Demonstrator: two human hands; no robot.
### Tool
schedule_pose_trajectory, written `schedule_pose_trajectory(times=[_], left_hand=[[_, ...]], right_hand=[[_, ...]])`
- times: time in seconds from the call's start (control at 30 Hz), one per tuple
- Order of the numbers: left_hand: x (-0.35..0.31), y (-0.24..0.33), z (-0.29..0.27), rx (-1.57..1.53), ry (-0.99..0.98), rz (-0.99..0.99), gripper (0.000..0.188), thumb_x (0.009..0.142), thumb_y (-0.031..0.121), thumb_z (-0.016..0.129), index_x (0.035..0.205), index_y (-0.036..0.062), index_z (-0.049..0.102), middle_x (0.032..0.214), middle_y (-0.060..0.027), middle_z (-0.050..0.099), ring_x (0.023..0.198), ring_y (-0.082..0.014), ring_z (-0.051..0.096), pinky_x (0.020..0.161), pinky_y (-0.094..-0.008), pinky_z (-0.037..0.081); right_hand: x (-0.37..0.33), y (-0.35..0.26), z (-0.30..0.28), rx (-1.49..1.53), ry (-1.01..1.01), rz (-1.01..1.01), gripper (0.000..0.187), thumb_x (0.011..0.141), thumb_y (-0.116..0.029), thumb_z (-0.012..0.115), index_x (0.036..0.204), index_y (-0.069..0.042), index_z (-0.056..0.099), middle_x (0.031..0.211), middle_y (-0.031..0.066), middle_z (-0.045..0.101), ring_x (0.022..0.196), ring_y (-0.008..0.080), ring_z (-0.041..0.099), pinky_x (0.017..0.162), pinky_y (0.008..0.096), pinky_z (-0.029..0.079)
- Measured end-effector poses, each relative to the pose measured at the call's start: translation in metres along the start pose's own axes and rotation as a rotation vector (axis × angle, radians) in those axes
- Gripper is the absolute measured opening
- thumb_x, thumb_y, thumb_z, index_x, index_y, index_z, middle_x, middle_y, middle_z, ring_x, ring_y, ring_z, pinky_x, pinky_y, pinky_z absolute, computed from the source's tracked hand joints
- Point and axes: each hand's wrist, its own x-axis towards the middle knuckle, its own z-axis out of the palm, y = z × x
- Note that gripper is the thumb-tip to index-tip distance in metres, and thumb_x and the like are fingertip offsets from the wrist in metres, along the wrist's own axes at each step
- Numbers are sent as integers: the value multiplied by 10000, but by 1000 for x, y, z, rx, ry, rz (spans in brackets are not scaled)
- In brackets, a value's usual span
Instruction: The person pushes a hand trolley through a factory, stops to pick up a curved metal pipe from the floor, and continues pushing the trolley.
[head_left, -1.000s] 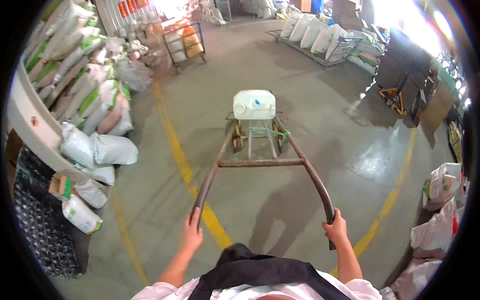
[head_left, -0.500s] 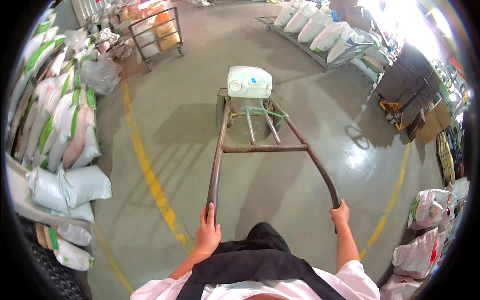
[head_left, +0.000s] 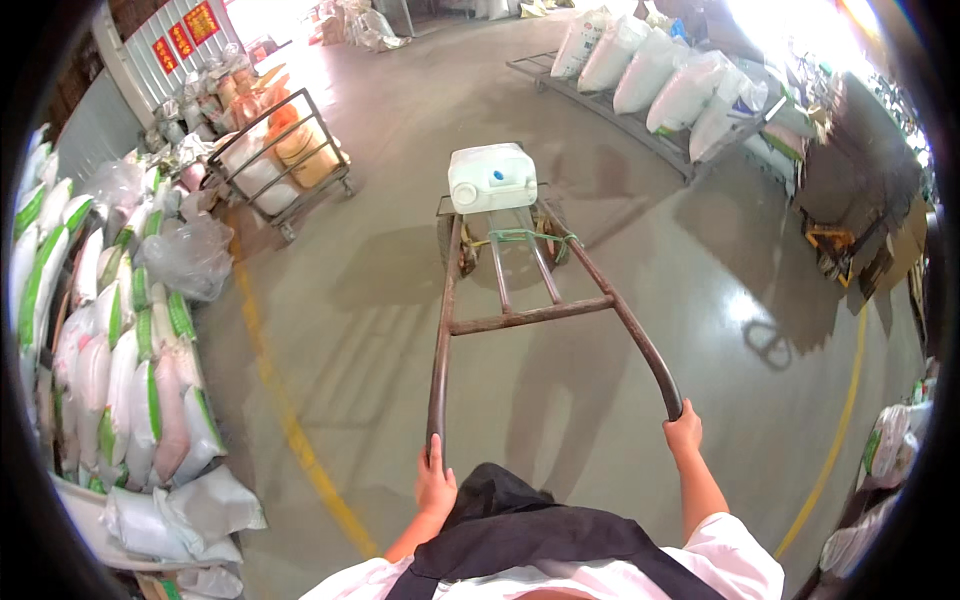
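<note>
A rusty metal hand truck [head_left: 520, 315] stretches ahead of me over a grey concrete floor. My left hand [head_left: 435, 485] grips the end of its left handle bar. My right hand [head_left: 684, 433] grips the end of its right handle bar. A white plastic jerrycan [head_left: 491, 177] with a blue cap lies on the front of the truck, above the wheels. A green cord [head_left: 520, 236] runs across the frame just behind the can.
Stacked white and green sacks [head_left: 110, 350] line the left side behind a yellow floor line [head_left: 290, 420]. A wire cart [head_left: 285, 165] with sacks and drums stands at the upper left. More white sacks [head_left: 660, 85] lie on a pallet at the upper right.
The hand truck and I have rolled forward across the floor, with the view swinging a little. The sacks on the left have slid nearer and the wire cart is closer.
</note>
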Motion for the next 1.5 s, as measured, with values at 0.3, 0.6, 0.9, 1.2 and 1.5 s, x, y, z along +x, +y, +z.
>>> schedule_pose_trajectory(times=[0.3, 0.6, 0.9, 1.2, 1.5], left_hand=[[362, 88, -15, -33, -1, -81, 831, 755, 67, 619, 1461, 254, 222, 1319, -200, 409, 1017, -415, 556, 778, -462, 507], [740, 132, -33, -164, -47, 5, 836, 769, 81, 635, 1461, 271, 208, 1363, -193, 354, 1064, -395, 540, 801, -446, 504], [1097, 193, -28, -318, -5, 25, 789, 775, 51, 624, 1452, 210, 250, 1365, -233, 338, 1152, -434, 465, 918, -451, 448], [1461, 202, -49, -330, 61, 130, 787, 767, -4, 620, 1441, 195, 265, 1372, -221, 331, 1135, -403, 494, 861, -419, 482], [1793, 115, -63, -244, -93, 77, 798, 796, 11, 596, 1450, 281, 226, 1420, -198, 270, 1112, -386, 521, 813, -406, 514]], right_hand=[[293, -245, -13, -59, 38, -6, 351, 675, -123, 630, 1011, -94, 533, 872, 200, 653, 865, 409, 616, 727, 481, 495], [584, -504, 8, -26, 45, -15, 324, 665, -108, 619, 983, -65, 572, 887, 196, 652, 886, 396, 614, 730, 472, 489], [886, -772, 18, -66, 175, -257, 299, 676, -115, 593, 969, -60, 570, 861, 179, 660, 829, 357, 649, 709, 448, 501], [1145, -1029, 51, -7, 126, -262, 432, 650, -126, 623, 1069, -52, 545, 797, 182, 642, 671, 319, 654, 613, 413, 493], [1302, -1244, 190, 30, 108, -149, 552, 670, -132, 627, 1206, -69, 515, 852, 178, 626, 620, 287, 641, 560, 391, 489]])
